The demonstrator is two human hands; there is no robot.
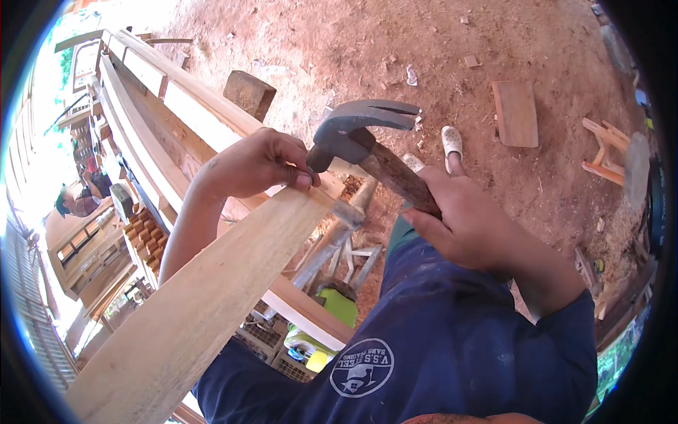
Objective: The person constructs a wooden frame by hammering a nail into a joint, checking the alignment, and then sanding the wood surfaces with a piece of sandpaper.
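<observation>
My right hand (462, 219) grips the wooden handle of a claw hammer (349, 134). Its dark metal head is held over the far end of a pale wooden board (212, 300), with the claw pointing right. At that same end, my left hand (258, 164) pinches thumb and fingers together on the board's edge, right beside the hammer's striking face. Whatever those fingertips hold is too small and hidden to name. The board runs from the lower left up to the centre, in front of my body.
Long wooden beams (141, 131) stretch away at upper left, beside a wood block (248, 94). Below the board are a metal clamp bar (318, 254) and a green container (340, 308). A plank (516, 113) and wooden stool (606, 152) stand right. Another person (83, 203) is far left.
</observation>
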